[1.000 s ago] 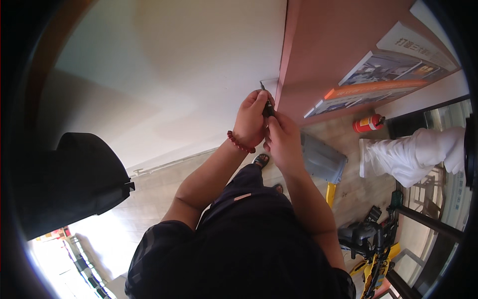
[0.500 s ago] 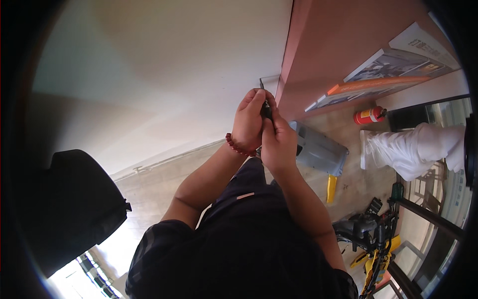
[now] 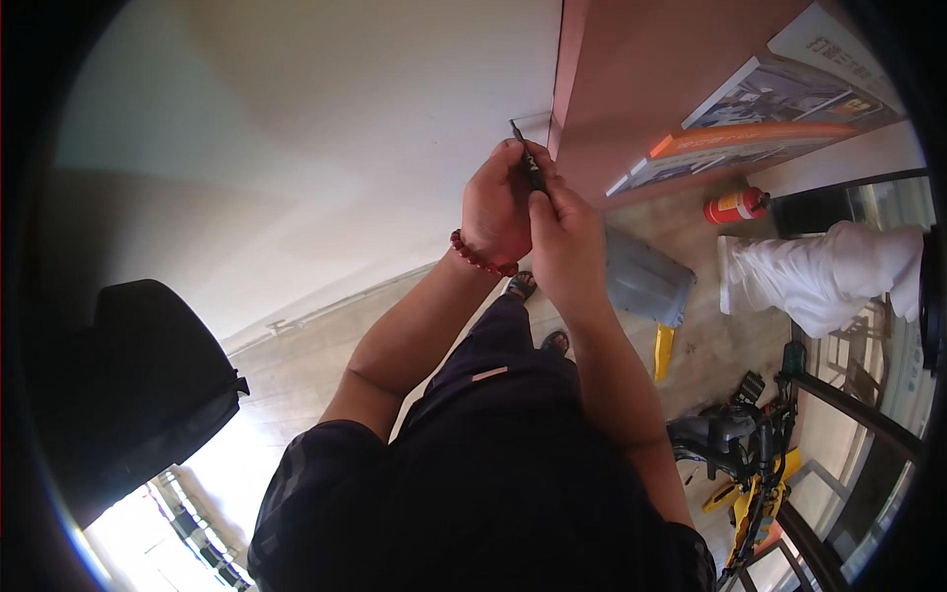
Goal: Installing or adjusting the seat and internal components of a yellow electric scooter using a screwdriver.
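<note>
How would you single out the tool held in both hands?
Start at the pale wall where it meets the reddish-brown panel. Just left of that corner, the left hand and right hand pinch a thin dark tool, its tip poking above the fingers; nothing else nearby is so slender.

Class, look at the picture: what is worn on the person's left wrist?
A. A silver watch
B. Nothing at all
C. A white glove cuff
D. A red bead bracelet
D: a red bead bracelet circles the wrist just below the left hand, which is raised against the right hand around a thin dark tool.
</note>
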